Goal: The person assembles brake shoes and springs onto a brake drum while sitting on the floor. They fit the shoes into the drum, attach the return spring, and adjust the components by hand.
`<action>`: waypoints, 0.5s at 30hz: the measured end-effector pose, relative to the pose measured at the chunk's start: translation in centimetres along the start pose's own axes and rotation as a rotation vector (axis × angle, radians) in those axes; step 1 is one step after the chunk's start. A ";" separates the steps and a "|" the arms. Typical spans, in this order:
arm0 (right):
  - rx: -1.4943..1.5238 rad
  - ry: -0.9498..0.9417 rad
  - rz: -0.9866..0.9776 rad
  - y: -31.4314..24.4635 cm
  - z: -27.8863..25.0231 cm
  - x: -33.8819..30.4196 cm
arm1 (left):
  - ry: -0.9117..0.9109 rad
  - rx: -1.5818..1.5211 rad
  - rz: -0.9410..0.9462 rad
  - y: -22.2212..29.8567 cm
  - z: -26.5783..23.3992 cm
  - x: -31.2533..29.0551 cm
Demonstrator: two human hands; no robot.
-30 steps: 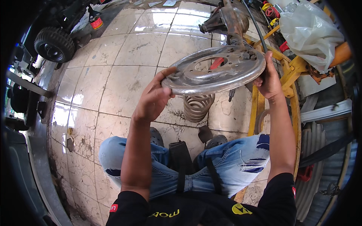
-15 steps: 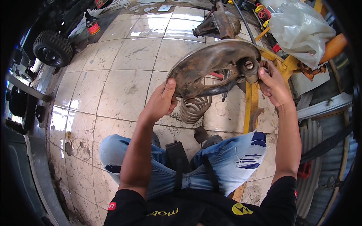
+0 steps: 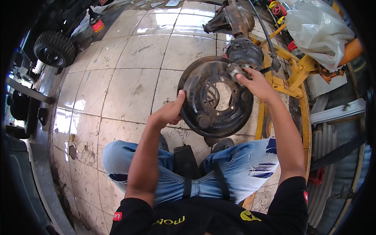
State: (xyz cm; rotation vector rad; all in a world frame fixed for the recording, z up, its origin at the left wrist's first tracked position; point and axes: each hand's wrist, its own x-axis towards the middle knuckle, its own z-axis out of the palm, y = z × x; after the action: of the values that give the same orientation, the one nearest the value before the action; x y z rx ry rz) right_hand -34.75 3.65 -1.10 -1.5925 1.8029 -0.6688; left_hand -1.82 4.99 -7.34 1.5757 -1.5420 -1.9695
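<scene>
Between my two hands a round, dark brake backing plate (image 3: 192,107) is held above my knees, its broad side turned up toward me. It has a large central opening ringed with small bolt holes. My left hand (image 3: 169,111) grips its left rim, thumb on the upper face and fingers under the edge. At the upper right of the plate sits a small metal wheel cylinder (image 3: 234,71). My right hand (image 3: 255,81) is closed around that cylinder. Part of a coil spring (image 3: 212,96) shows through the central opening.
Just beyond the plate stands an axle (image 3: 241,25) with a dark hub end (image 3: 246,54), beside a yellow metal frame (image 3: 295,84). A plastic bag (image 3: 319,33) hangs at the right. A vehicle's tire (image 3: 55,49) and a red-yellow can (image 3: 97,26) are far left.
The backing plate has tilted from nearly edge-on to facing me and come lower. My right hand has moved left and now wraps the cylinder. The axle's hub end is now uncovered.
</scene>
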 end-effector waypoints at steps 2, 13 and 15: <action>-0.061 -0.057 0.011 -0.1 0.9 1.2 | 0.071 -0.034 -0.006 -0.6 -0.1 0.6; -0.176 -0.150 0.110 5.2 6.5 6.2 | 0.161 -0.226 -0.153 -6.3 0.4 5.8; -0.236 -0.175 0.106 5.2 6.6 7.1 | 0.189 -0.274 -0.157 -6.2 -0.1 6.4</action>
State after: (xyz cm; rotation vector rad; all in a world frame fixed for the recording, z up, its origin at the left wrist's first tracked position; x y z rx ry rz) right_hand -33.77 -2.43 -10.20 -1.6354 1.8724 -0.2660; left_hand -1.76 3.31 -16.08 1.7485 -1.0571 -1.9426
